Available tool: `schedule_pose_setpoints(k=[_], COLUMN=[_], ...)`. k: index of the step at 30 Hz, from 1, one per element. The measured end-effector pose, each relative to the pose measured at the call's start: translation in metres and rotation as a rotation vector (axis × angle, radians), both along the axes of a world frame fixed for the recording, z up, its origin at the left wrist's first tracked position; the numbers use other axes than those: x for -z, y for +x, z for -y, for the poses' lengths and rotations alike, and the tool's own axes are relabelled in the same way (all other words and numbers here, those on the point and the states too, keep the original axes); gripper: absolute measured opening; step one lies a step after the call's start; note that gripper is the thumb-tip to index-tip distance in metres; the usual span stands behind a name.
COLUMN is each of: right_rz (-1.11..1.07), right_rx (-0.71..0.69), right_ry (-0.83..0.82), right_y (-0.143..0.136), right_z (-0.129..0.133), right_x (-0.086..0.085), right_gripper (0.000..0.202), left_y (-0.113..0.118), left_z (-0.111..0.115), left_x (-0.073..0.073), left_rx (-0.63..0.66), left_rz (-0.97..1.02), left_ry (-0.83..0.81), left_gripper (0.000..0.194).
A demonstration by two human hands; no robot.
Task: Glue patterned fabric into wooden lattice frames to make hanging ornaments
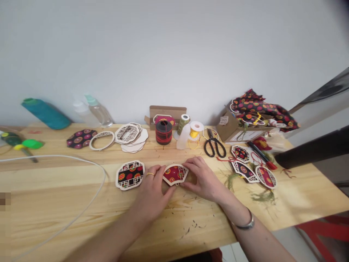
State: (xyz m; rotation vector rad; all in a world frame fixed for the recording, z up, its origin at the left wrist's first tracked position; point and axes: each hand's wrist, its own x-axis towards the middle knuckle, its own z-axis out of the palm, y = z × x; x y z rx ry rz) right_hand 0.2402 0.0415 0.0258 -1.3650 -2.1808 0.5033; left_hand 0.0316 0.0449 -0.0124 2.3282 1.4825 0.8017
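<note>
A fan-shaped wooden ornament with red patterned fabric and lattice work lies between my hands over the table. My left hand pinches its left end, thumb at the lower edge. The right end is gripped by my right hand, with fingers above and thumb below. Close by my left hand's fingers rests an eight-lobed wooden ornament with dark floral fabric. Dark thread scraps are scattered on the wood in front of my hands.
Behind stand a red-and-black spool, a white bottle, yellow thread and black scissors. Wooden frames are stacked left of them. Several ornaments lie right, before a fabric-filled box. A white cable curves at left.
</note>
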Motion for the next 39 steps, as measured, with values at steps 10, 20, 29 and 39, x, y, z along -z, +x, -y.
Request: schedule_pose_setpoints(k=[10, 20, 29, 39], right_rz=[-0.107, -0.125, -0.480, -0.395], right_rx=[-0.026, -0.087, 0.435, 0.483], right_ry=[0.027, 0.087, -0.105, -0.087], right_y=[0.003, 0.008, 0.026, -0.002], right_z=[0.002, 0.003, -0.016, -0.068], right_x=[-0.006, -0.007, 0.002, 0.003], right_gripper=[0.045, 0.047, 0.042, 0.051], left_y=[0.000, 0.000, -0.003, -0.002], left_z=[0.005, 0.007, 0.014, 0.017], left_x=[-0.012, -0.017, -0.037, -0.042], left_rx=[0.016, 0.062, 0.612, 0.716], left_rz=[0.026, 0.038, 0.156, 0.138], left_ry=[-0.012, 0.017, 0.130, 0.231], left_gripper=[0.053, 0.051, 0.058, 0.054])
